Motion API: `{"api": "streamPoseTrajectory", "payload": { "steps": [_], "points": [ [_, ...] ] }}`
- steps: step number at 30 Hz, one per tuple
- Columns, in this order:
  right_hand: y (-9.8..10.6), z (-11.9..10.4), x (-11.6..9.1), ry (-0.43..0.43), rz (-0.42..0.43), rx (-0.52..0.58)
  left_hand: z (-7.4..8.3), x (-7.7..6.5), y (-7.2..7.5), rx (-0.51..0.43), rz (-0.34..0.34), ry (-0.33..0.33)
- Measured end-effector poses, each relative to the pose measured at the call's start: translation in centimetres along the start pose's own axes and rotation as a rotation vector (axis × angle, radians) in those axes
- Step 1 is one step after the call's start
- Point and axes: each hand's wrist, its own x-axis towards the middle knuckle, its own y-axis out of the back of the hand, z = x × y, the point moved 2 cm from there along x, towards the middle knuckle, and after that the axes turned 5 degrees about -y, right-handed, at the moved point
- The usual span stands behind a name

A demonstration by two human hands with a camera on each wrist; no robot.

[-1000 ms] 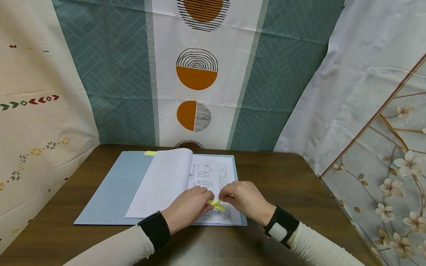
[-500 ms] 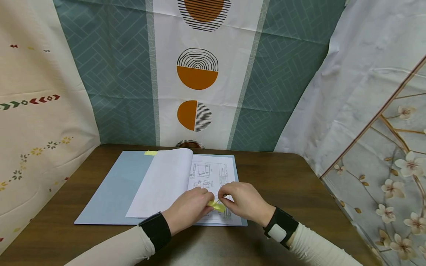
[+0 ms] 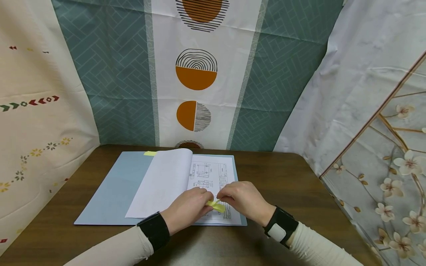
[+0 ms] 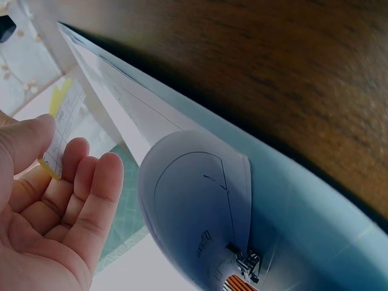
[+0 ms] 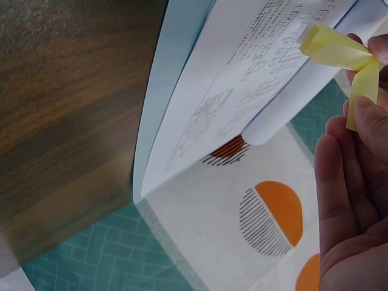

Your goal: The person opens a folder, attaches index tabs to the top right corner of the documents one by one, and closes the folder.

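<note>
Over the right-hand page of an open light blue folder [image 3: 100, 195], both hands work on yellow sticky notes [image 3: 218, 207]. My left hand [image 3: 189, 205] pinches the small pad between thumb and fingers; its white printed backing [image 4: 68, 124] shows in the left wrist view. My right hand [image 3: 244, 199] pinches the end of one narrow yellow strip [image 5: 365, 85], bent up from the rest. Beyond that strip, a yellow loop [image 5: 333, 48] sticks out toward the folder in the right wrist view. Beneath the hands lies a sheet with a technical drawing [image 3: 203, 171].
A turned white page [image 3: 159, 184] curls over the folder's left side. Another yellow sticky tab [image 3: 149, 153] shows at its top edge. A metal clip [image 4: 247, 264] sits at the fold. The brown wooden table [image 3: 266, 170] lies under everything, with patterned cloths [image 3: 296, 74] hanging behind.
The right fingertips have shifted slightly left, toward the left hand, with the strip's end still pinched. The left hand, folder and pages have hardly moved.
</note>
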Motion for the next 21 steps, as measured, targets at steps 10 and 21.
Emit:
{"api": "streamPoseTrajectory", "payload": {
  "steps": [10, 21],
  "points": [
    [0.29, 0.22, 0.23, -0.004, 0.022, 0.005, -0.08, 0.06, -0.10, -0.028, -0.009, 0.002],
    [0.69, 0.44, 0.35, 0.025, 0.081, -0.011, -0.10, 0.31, -0.39, -0.088, -0.053, 0.017]
  ]
}}
